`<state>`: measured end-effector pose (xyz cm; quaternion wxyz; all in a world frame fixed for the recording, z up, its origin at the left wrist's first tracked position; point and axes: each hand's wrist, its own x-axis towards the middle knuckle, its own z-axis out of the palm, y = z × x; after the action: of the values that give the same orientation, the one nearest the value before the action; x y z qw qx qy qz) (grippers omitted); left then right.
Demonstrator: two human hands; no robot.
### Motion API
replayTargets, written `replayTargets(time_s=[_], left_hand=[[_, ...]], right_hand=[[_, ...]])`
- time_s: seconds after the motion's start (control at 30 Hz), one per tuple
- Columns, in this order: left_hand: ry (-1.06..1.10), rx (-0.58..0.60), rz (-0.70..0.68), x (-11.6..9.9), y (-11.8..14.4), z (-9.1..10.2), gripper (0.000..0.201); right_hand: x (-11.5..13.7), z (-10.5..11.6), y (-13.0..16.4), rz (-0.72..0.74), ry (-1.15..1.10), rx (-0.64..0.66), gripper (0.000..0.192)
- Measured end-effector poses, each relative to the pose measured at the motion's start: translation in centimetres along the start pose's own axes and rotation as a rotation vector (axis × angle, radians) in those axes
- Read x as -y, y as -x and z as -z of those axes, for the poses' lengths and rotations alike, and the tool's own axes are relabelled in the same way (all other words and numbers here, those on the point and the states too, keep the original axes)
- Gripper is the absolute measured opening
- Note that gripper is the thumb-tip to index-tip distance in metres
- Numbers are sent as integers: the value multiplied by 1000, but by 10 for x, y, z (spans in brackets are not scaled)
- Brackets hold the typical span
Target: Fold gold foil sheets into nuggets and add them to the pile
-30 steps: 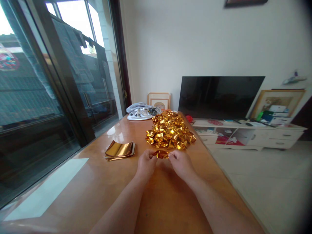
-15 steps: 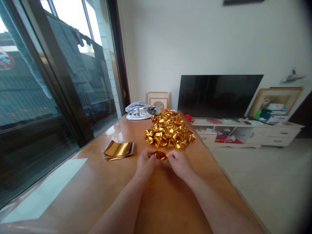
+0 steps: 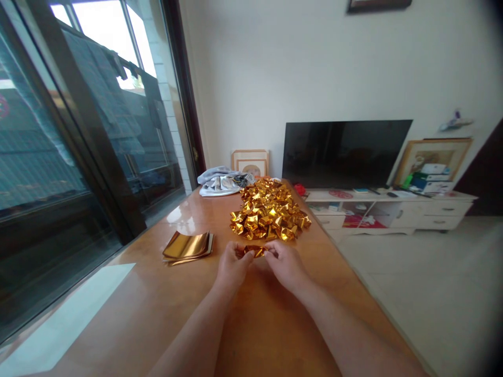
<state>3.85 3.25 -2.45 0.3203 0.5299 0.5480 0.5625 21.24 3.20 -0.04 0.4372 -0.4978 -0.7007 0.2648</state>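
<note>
Between my two hands is a folded gold foil paper piece (image 3: 257, 251), held just above the wooden table (image 3: 271, 324). My left hand (image 3: 232, 264) pinches its left end, the thumb lying along the front. At the right end, the fingers of my right hand (image 3: 285, 262) are closed on the same piece. My fingers hide both of its ends. Right beyond my hands lies a big heap of folded gold foil pieces (image 3: 271, 209). A stack of flat, slightly curled gold foil sheets (image 3: 186, 246) rests to the left of my left hand.
A pale sheet (image 3: 74, 314) lies along the table's left side. Grey and white cloth (image 3: 223, 180) sits at the far end, near framed pictures (image 3: 250, 163). Beyond the table's right edge stand a white cabinet (image 3: 408, 214) and a black television (image 3: 346, 154). Glass doors (image 3: 98, 131) run along the left.
Both hands have drawn slightly closer together on the foil piece, and my left thumb now lies further across its front. The whole view has shifted a little to the right.
</note>
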Motion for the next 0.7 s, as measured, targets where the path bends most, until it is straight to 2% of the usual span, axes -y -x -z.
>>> replayTargets(time_s=[0.13,0.33,0.5,0.7], left_hand=[[20,9,-11,1,-1,0,32],[90,118,-92,-1,1,-2,28],[47,115,-121,-6,2,0,23],[37,84,-125,-16,6,0,25]], right_hand=[[-2,0,-2,-35,58,12,16],[0,-2,-3,-30,36,19,19],[0,-4,-2,-50,90,12,15],[4,-6,2,33,69,13,18]])
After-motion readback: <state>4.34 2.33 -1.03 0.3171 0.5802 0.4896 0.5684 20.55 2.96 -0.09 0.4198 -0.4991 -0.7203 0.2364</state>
